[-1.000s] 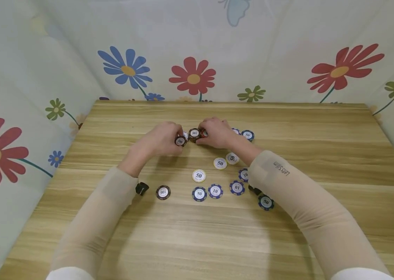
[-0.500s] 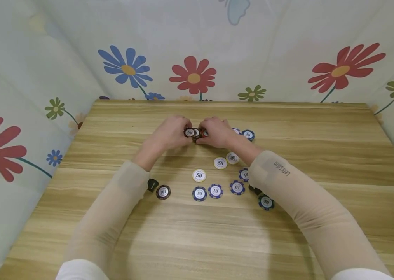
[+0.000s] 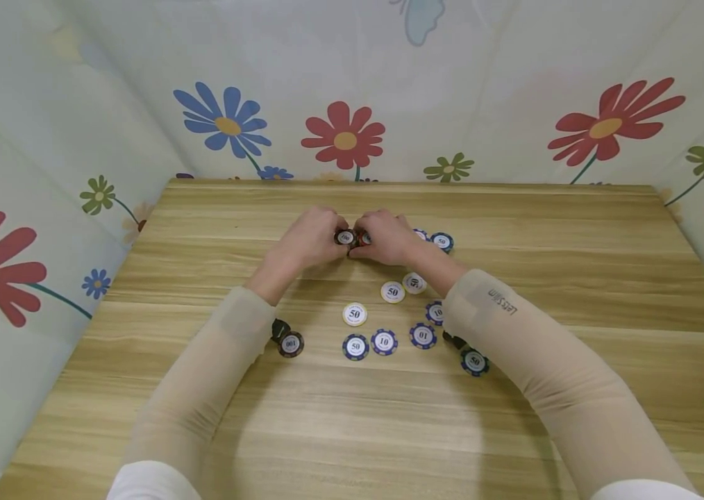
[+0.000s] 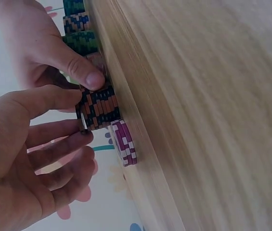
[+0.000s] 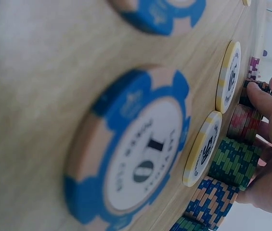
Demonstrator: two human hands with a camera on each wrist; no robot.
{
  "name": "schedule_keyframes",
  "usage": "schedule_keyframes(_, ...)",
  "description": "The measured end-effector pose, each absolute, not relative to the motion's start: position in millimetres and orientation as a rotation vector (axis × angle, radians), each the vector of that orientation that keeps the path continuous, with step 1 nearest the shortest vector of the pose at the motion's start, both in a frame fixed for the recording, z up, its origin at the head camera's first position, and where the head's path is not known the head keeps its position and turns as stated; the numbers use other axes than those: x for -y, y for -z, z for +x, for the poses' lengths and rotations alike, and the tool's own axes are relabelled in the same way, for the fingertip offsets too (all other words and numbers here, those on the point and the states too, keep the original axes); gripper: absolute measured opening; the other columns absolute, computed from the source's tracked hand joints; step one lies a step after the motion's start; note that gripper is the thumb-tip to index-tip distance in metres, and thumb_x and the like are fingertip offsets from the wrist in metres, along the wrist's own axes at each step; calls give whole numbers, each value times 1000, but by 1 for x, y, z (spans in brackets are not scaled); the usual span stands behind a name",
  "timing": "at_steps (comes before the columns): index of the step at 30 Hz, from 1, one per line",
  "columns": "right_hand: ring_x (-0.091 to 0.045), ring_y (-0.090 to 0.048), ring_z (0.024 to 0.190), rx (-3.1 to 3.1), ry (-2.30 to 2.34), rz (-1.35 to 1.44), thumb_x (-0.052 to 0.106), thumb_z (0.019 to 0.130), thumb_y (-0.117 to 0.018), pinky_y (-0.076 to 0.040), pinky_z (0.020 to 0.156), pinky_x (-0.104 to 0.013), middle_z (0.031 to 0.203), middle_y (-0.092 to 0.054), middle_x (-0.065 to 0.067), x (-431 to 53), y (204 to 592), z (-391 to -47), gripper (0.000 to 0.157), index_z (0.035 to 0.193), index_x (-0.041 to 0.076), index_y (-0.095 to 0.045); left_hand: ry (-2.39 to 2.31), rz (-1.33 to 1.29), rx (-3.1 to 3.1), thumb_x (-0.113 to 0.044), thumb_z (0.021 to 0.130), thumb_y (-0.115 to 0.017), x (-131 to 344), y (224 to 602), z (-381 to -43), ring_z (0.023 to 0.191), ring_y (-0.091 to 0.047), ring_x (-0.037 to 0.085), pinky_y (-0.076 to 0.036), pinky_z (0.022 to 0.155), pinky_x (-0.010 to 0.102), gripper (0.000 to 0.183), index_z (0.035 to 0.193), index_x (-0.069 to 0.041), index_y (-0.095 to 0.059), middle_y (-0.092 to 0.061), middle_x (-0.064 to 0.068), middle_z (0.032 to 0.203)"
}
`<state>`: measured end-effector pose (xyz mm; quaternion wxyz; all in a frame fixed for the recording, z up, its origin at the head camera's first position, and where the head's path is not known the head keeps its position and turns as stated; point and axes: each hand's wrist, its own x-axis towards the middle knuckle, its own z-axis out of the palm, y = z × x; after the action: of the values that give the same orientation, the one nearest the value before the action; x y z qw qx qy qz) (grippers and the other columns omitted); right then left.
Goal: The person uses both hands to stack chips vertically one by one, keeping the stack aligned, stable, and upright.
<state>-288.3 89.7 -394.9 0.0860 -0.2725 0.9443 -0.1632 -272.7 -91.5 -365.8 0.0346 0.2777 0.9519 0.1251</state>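
Note:
My left hand (image 3: pixel 312 238) pinches a black 100 poker chip (image 3: pixel 345 237) at the top of a stack of black and orange-brown chips (image 4: pixel 100 109). From the other side, my right hand (image 3: pixel 386 237) holds that stack, its thumb along the near side and its other fingers behind. A short stack of purple and white chips (image 4: pixel 123 143) stands beside it, to the left of the black stack. Under my right hand are a red stack (image 5: pixel 244 122) and a green stack (image 5: pixel 235 162), mostly covered by it in the head view.
A blue stack (image 5: pixel 212 201) and a dark green stack (image 3: pixel 442 242) continue the row rightward. Loose chips lie nearer: white 50s (image 3: pixel 355 314), blue 10s (image 3: pixel 384 342), a blue 50 (image 3: pixel 355 346), a black 100 (image 3: pixel 291 344) and a dark 50 (image 3: pixel 474 362). A flowered curtain (image 3: pixel 346 69) hangs behind.
My left hand has moved right with the black chip, bringing it from beside the black stack onto its top. My right hand has stayed at the stack.

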Motion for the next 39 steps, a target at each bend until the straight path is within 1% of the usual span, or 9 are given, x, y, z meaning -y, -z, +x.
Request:
schedule_keyframes(15,-31,-56,114,-2811,483,-824,42,94,-76,-41,97,-62,116,-67,-8,-89,392,-287,45,122,7,-69,-312,775,-2948,-19,88,-78,89,366,-271,93,-63,25,-51,85,40,21,103,-5,-76,-68,9,99)
schedule_keyframes(20,-30,-56,114,-2811,472,-821,45,93,-76,-42,97,-61,116,-67,-8,-88,392,-288,47,121,8,-69,-265,757,-2928,-29,89,-81,91,363,-267,110,-60,29,-49,98,42,51,130,-3,-66,-64,13,118)
schedule_keyframes(22,-30,-56,114,-2810,471,-818,44,93,-76,-42,97,-61,116,-67,-8,-88,391,-287,48,122,7,-69,-279,740,-2918,-30,89,-81,93,362,-264,114,-58,29,-47,101,43,57,135,-4,-62,-60,14,122)
schedule_keyframes(24,-31,-56,114,-2808,473,-815,43,93,-77,-41,98,-61,117,-67,-8,-88,391,-287,47,122,7,-69,-302,722,-2908,-28,88,-81,95,360,-261,111,-56,28,-46,101,43,53,132,-6,-62,-58,13,120)
schedule_keyframes(26,-31,-56,114,-2805,476,-810,41,93,-77,-41,98,-61,117,-67,-9,-88,391,-287,46,122,7,-69,-318,717,-2901,-26,88,-80,98,358,-257,107,-55,27,-47,98,42,45,125,-7,-62,-57,11,116)
schedule_keyframes(30,-31,-55,116,-2803,463,-797,40,94,-76,-40,99,-62,120,-66,-9,-88,392,-287,46,124,7,-68,-295,727,-2873,-26,91,-76,105,352,-246,94,-55,26,-48,85,40,31,110,-5,-63,-57,10,104)
schedule_keyframes(33,-31,-55,118,-2801,455,-790,40,94,-76,-40,100,-62,123,-65,-10,-88,391,-286,48,127,6,-67,-271,697,-2809,-25,92,-76,110,347,-235,83,-54,24,-46,73,38,25,99,-5,-63,-58,8,94)
schedule_keyframes(36,-32,-55,120,-2795,454,-787,40,95,-75,-39,101,-62,125,-65,-11,-88,390,-286,50,129,6,-66,-219,658,-2705,-25,90,-78,115,341,-223,75,-54,21,-44,67,36,24,91,-7,-62,-59,6,86)
schedule_keyframes(39,-33,-54,122,-2790,454,-780,40,95,-75,-38,103,-62,128,-64,-11,-89,390,-286,51,131,5,-65,-118,635,-2604,-28,87,-81,119,336,-212,70,-54,19,-44,64,35,27,85,-10,-61,-60,3,80)
